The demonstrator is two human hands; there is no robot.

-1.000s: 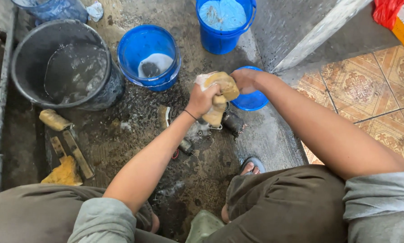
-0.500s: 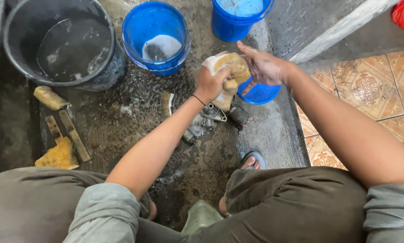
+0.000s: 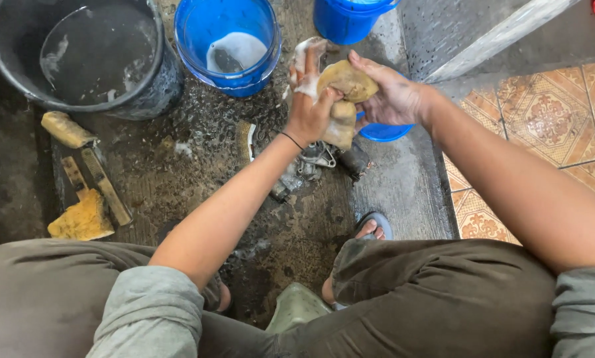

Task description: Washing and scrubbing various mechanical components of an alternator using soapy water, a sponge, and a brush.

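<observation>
Both hands meet over the wet concrete floor on a soggy tan sponge (image 3: 345, 86). My left hand (image 3: 309, 106), soapy and with a dark band at the wrist, grips its lower part. My right hand (image 3: 391, 94) wraps the upper end from the right. Under the sponge lies a grey metal engine part (image 3: 311, 166) with a black piece beside it. Just behind my hands stands a blue bucket (image 3: 201, 63) holding a little foamy water.
A black tub (image 3: 148, 83) of grey water stands at far left, another blue bucket (image 3: 344, 23) at the top, a small blue bowl (image 3: 385, 131) under my right hand. A yellow sponge (image 3: 82, 219), wood strips and a brush lie left. Patterned tiles are at right.
My hands and the sponge stay together while the view has shifted closer. My right hand, briefly open-fingered beside the sponge, now closes over its top.
</observation>
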